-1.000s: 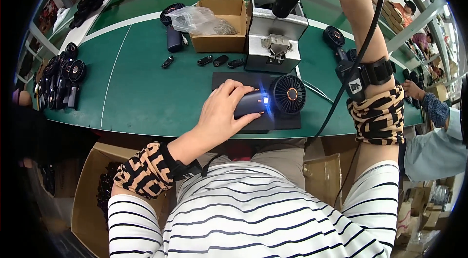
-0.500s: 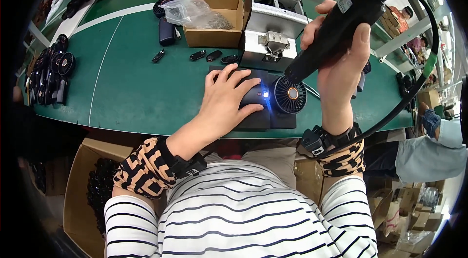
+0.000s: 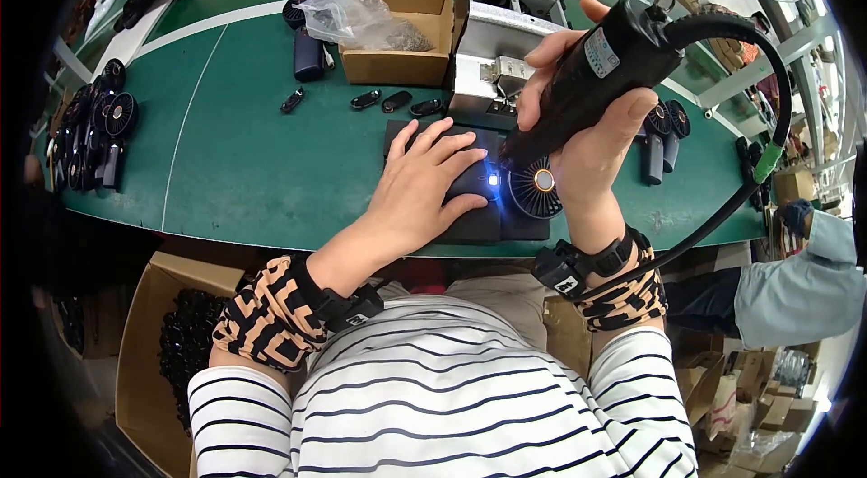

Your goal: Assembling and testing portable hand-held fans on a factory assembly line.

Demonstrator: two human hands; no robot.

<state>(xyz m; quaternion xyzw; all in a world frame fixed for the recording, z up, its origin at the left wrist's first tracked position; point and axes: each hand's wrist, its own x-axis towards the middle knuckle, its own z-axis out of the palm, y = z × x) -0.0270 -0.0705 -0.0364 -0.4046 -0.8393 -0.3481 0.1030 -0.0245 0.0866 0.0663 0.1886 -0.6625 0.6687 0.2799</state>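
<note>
A dark handheld fan [image 3: 531, 192] lies on a black fixture [image 3: 475, 225] at the table's near edge. Between its round grille and handle, a small window glows blue-white. My left hand [image 3: 406, 189] covers the handle, thumb on the near side and fingers on the far side, holding it down. In my right hand [image 3: 591, 153] is a black electric screwdriver [image 3: 601, 62], gripped around its body and tilted down to the left. Its lower end is over the fan near the neck; I cannot tell whether the tip touches. A thick black cable [image 3: 784, 89] curves from its top.
Behind the fixture stand a metal screw feeder [image 3: 479, 62] and a cardboard box [image 3: 397, 71] with a plastic bag. Several small black parts [image 3: 396, 102] lie before them. More fans lie left [image 3: 117, 117] and right [image 3: 652, 157]. A carton [image 3: 149, 370] of black parts sits below left.
My right hand has brought the screwdriver down and to the left, so its lower end has shifted toward the fan's neck. My left hand and the fan have stayed nearly still.
</note>
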